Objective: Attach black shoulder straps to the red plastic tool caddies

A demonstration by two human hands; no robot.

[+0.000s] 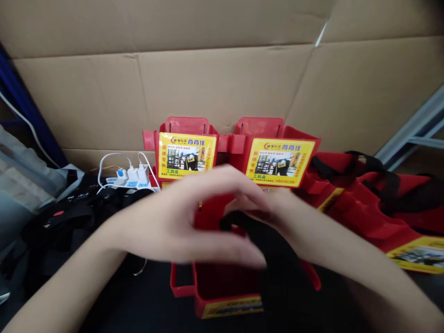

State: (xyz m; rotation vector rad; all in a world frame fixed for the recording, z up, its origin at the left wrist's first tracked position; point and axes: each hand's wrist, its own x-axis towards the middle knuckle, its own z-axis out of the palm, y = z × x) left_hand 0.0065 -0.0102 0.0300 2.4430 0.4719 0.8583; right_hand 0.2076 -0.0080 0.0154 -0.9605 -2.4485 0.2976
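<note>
My left hand [173,217] is blurred and reaches across the middle, its thumb stretched out apart from its curved fingers. Nothing shows in the gap between them. Behind its fingertips, my right hand [267,201] bends over a black strap [274,259] and seems to grip it; most of its fingers are hidden. The wide strap runs down toward me over a red plastic tool box [183,290], just under both hands. A yellow label [236,307] is on the box's near side, and a loop handle sticks out at its left.
Two red tool boxes with yellow labels, one at left [187,126] and one at right [260,126], stand against the cardboard wall [222,83]. More red boxes [378,226] with black straps lie at right. A power strip with chargers [133,178] and black bags [65,222] are at left.
</note>
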